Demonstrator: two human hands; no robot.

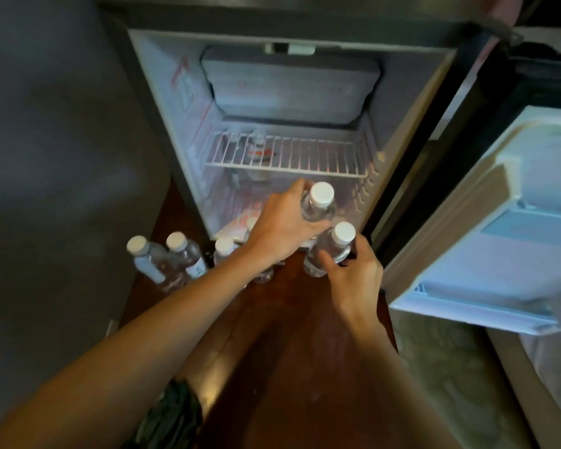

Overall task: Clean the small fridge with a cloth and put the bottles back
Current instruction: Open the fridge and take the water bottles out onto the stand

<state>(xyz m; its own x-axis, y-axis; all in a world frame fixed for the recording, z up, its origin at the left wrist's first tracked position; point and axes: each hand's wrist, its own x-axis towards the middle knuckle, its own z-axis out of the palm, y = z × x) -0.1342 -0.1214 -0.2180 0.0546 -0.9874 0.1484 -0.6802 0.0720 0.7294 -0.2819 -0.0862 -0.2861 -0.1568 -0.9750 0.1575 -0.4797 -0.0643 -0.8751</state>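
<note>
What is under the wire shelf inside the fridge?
Under the wire shelf, at least one bottle shows blurrily through the bars at back left. The left hand and its bottle cover the front floor.

Behind the wire shelf (287, 157) we make out a bottle (256, 153), barred and blurred, its label unreadable. Our left hand (282, 226) covers most of another bottle (250, 223), leaving only part of its cap. The fridge door (486, 222) runs off the frame at 3 o'clock. The floor bottles' labels (196, 270) are too small to read.
</note>
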